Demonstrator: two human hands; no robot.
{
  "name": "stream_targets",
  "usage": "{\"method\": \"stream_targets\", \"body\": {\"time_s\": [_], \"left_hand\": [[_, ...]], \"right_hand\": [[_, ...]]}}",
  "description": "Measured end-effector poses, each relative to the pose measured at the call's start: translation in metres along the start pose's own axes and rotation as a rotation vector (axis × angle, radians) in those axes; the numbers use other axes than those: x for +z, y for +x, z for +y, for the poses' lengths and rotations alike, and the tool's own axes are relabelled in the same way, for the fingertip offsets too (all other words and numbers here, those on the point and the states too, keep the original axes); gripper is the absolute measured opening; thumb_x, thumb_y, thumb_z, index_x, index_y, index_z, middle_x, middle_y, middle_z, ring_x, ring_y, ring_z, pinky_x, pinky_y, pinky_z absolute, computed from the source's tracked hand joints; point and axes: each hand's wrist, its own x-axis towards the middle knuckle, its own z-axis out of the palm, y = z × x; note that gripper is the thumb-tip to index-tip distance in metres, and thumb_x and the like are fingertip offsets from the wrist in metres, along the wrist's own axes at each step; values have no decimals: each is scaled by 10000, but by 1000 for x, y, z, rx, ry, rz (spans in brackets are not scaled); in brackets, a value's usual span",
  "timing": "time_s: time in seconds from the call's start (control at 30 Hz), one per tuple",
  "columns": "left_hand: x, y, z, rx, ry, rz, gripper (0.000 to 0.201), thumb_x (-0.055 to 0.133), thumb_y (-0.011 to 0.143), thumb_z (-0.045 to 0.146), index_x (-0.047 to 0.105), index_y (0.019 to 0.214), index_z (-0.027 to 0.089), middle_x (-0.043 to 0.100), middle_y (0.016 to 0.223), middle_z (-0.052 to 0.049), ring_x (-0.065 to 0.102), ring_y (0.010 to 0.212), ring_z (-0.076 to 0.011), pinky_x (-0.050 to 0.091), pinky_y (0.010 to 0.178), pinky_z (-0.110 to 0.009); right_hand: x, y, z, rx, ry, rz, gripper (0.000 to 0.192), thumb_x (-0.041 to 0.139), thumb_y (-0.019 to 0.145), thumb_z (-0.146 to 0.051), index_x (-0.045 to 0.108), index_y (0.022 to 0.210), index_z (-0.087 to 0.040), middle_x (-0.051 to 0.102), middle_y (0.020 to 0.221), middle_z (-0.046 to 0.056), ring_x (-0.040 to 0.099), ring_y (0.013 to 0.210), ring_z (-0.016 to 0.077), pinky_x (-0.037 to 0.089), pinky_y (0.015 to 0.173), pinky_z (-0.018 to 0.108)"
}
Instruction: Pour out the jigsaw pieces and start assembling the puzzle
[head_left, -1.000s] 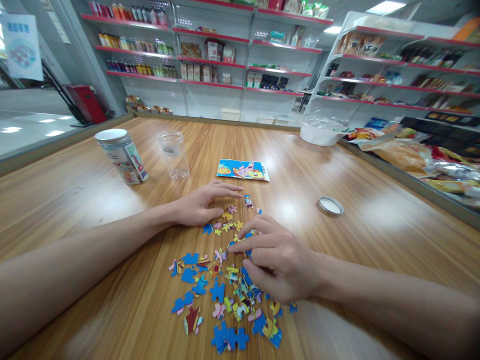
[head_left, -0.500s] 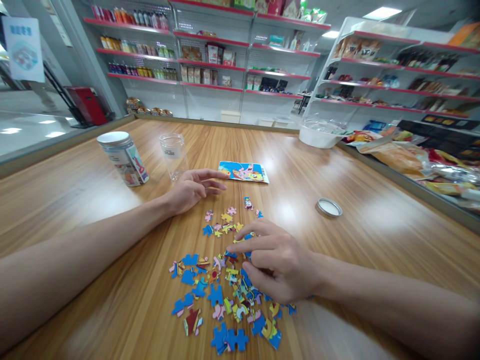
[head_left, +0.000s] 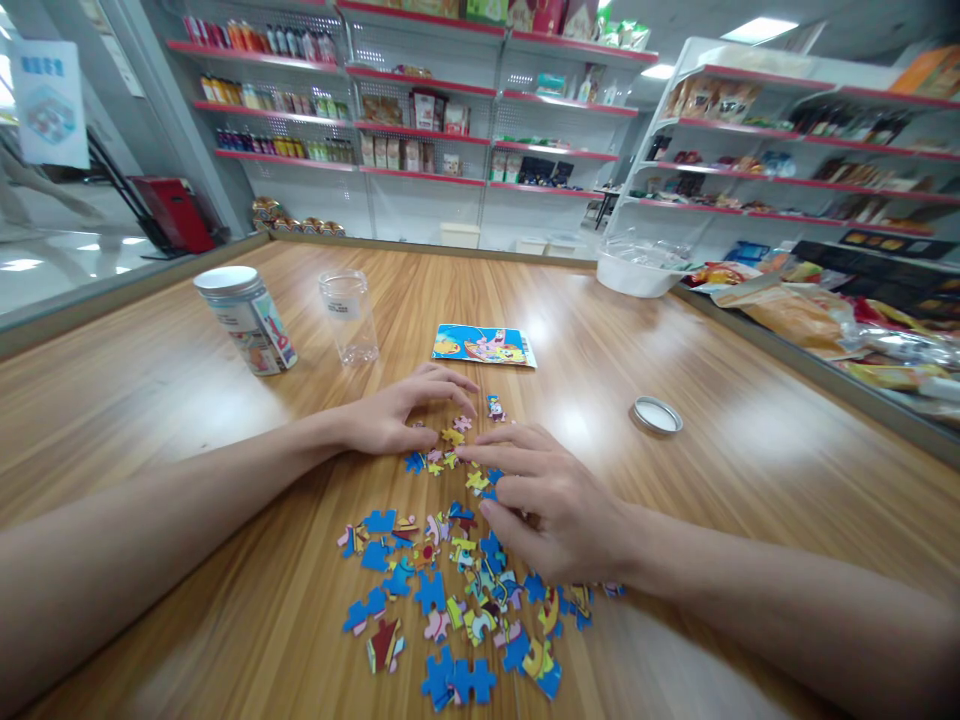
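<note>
Two hands are on the surface (head_left: 675, 330): the left hand (head_left: 397, 415) and the right hand (head_left: 551, 505), both among the puzzle pieces (head_left: 450, 570). The pieces are too many and too overlapped for an exact count; several dozen lie loose, most in one near cluster, a few farther off between the hands. Two jars stand far left: one printed jar (head_left: 247, 320) with a lid on, one clear jar (head_left: 349, 315) without. One loose lid (head_left: 658, 414) lies to the right. One picture card (head_left: 484, 345) lies beyond the hands. One white bowl (head_left: 637, 270) sits far right.
</note>
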Motion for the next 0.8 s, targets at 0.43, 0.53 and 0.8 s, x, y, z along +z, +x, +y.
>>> {"method": "stream_targets", "body": {"time_s": [0.43,0.53,0.8], "left_hand": [[3,0,1,36,150,-66,331,617,871,237,646,1200,255,476,1444,-70,383,1361,-280,294,1163,-510],[2,0,3,22,134,-97,286,646,848,248,670,1133,244,450,1463,-67,361,1377,-288,276,1172,-521],[-4,0,9,18,89,-264,260,816,729,392,703,881,213,304,1567,-53,222,1466,-333,211,1203,-540]], "right_hand": [[-12,4,-9,-68,80,-334,210,474,961,-303,609,872,-170,622,1347,81,376,1415,271,194,1192,548],[-8,3,-6,-53,44,-156,161,512,922,-244,601,817,-162,677,1254,89,518,1289,266,344,1114,508],[-3,5,-4,19,14,-42,148,517,896,-160,656,845,-151,753,938,87,689,908,198,498,903,424]]}}
